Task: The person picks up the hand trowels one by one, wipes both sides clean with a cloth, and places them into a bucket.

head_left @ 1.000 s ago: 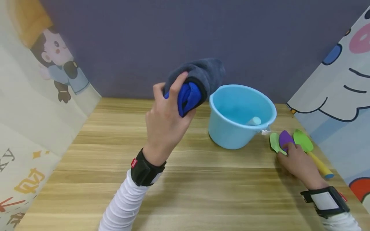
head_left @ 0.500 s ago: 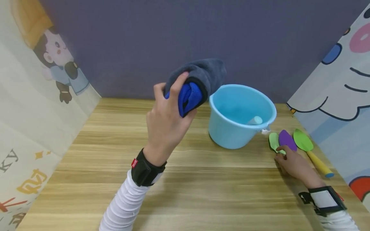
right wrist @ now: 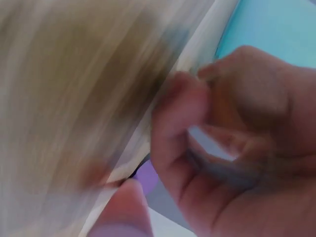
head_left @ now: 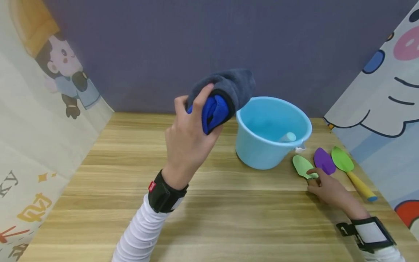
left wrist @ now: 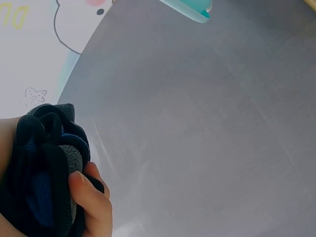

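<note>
My left hand (head_left: 191, 136) grips a bundled cloth (head_left: 234, 87), grey outside and bright blue inside with a black edge, held up left of the bucket. In the left wrist view the thumb and fingers wrap round the same cloth (left wrist: 52, 182). My right hand (head_left: 330, 189) pinches a light green toy shovel (head_left: 302, 165) near where its blade meets the handle. Most of that handle is hidden by the hand. In the blurred right wrist view, the fingers of the right hand (right wrist: 197, 143) are curled.
A light blue bucket (head_left: 258, 151) stands at the back, with a pale blue cylindrical end (head_left: 288, 137) showing inside. Right of my right hand lie a purple shovel (head_left: 324, 161) and a green shovel with a yellow handle (head_left: 361, 186). Walls close off the back and both sides.
The light green shovel has shifted left, away from the purple one, with my right hand on it. Fingers have come off the purple shovel. My left hand and cloth stay nearly still.
</note>
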`<state>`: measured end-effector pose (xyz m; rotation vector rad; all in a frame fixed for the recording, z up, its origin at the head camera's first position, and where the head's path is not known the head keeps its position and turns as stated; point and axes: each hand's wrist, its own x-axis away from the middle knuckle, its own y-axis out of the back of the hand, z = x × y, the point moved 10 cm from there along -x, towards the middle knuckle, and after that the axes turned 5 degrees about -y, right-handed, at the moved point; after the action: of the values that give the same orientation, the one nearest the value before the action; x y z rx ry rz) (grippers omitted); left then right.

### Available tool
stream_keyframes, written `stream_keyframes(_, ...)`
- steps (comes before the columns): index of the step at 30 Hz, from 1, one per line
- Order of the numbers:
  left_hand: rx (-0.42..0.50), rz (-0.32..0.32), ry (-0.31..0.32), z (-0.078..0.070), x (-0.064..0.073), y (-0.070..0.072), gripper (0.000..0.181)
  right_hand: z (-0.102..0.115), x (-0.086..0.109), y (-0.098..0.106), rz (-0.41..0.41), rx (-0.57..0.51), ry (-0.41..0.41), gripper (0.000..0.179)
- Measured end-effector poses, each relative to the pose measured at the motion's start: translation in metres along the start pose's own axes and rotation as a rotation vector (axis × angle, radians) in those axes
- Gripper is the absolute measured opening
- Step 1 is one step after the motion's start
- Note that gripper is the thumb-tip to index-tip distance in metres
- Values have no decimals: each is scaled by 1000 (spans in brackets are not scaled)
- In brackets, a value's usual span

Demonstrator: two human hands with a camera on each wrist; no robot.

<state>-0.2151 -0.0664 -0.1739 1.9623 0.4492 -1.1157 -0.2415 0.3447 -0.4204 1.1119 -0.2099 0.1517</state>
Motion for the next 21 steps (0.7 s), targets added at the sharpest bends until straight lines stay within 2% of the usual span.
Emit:
stream_keyframes(6, 13, -8, 0, 0, 1, -1, 77, -2, 3, 2, -50, -28, -38, 58)
stream_keyframes(10, 13, -10, 3, 2, 2, -2, 78, 1, 7, 2, -70, -3, -46, 32)
stream_keyframes(12, 11, -7, 1, 1, 2, -2, 77, 4, 10, 3, -91, -5, -38, 27)
stream_keyframes(15, 12, -2, -3, 1, 2, -2, 77, 10, 17, 7, -129, -31, -35, 31)
stream_keyframes(21, 16, -7, -6, 0, 1, -2, 77, 17, 29, 25, -233, -68, -105, 31)
